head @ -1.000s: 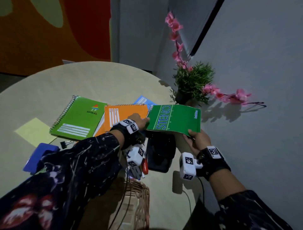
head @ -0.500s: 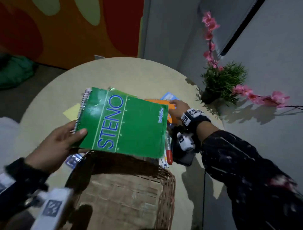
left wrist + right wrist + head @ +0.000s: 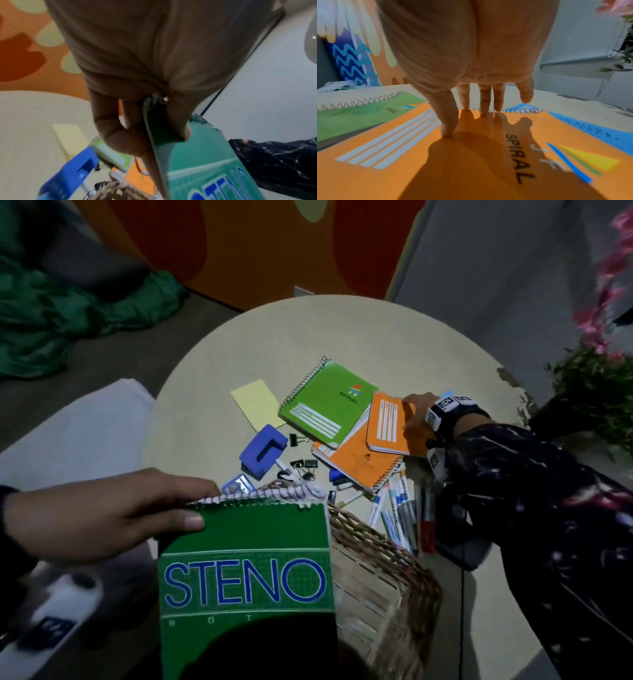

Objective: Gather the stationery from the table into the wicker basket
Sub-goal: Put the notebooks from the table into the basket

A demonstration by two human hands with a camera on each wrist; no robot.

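Green spiral-bound STENO notebook (image 3: 245, 570) has swung upright over the brown wicker basket (image 3: 383, 563), left hand (image 3: 99, 518) grip pinching its coil edge. Beyond basket, right hand (image 3: 416, 416) fingers lie flat on small orange notebook (image 3: 387, 422), grip released.

We note a wall (image 3: 260, 244) painted orange and dark red with a pale shape across the top of the head view. A crumpled green fabric (image 3: 65, 306) lies on the floor at upper left. A white surface (image 3: 78, 433) sits at the left edge, beside the round table. At right, a potted green plant (image 3: 596, 392) with pink flowers (image 3: 606, 285) stands at the table's far edge against a grey wall (image 3: 496, 268). In the right wrist view we record a blue wave-patterned panel (image 3: 353, 59) at left and a beaded cord (image 3: 614, 36) hanging at upper right.
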